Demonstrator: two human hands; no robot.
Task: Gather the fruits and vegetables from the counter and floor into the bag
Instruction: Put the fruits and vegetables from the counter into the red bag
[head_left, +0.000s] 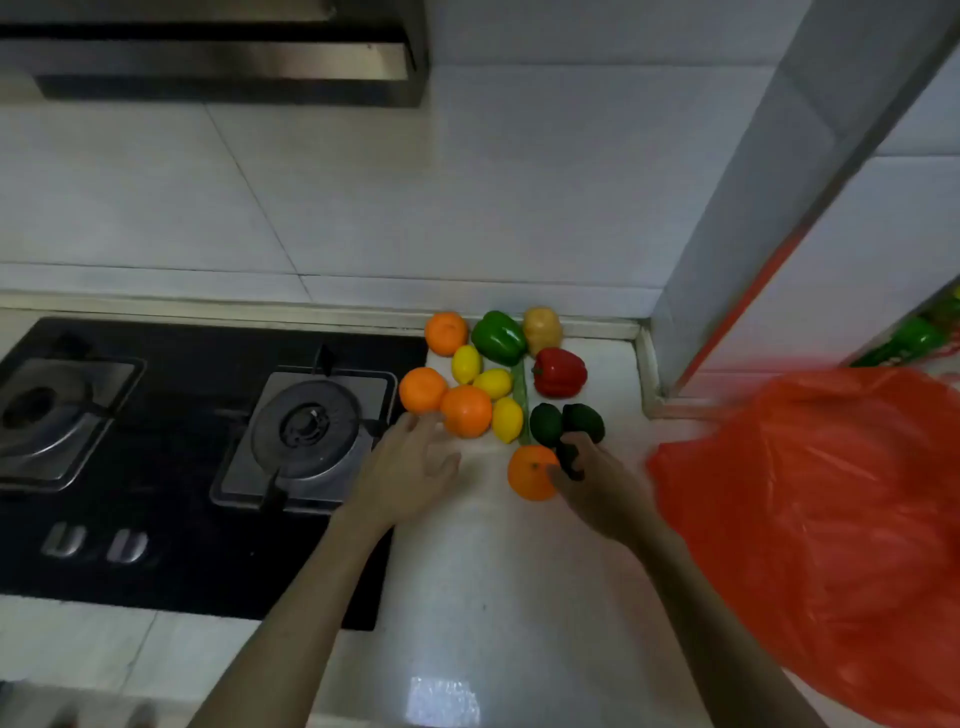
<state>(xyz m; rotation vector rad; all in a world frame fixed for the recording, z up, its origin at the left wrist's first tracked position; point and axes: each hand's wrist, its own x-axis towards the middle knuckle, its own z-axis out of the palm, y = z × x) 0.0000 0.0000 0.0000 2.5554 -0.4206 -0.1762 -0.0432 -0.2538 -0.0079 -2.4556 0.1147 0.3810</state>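
A pile of produce lies on the white counter (493, 545) by the wall: several oranges (466, 410), three lemons (506, 418), a green pepper (498, 338), a red pepper (558, 371), a tan potato (542, 328), a long green pod (521, 400) and two dark avocados (545, 423). My left hand (415, 462) is spread open, its fingertips at the two nearest oranges. My right hand (597, 483) pinches a dark green fruit (569, 461) beside a lone orange (530, 473). The red plastic bag (831, 493) hangs blurred at the right.
A black gas hob (182, 467) with two burners fills the counter's left side, under a range hood (223, 67). A white wall corner (727, 234) stands at the right of the pile. More green produce (914, 340) shows beyond it at far right.
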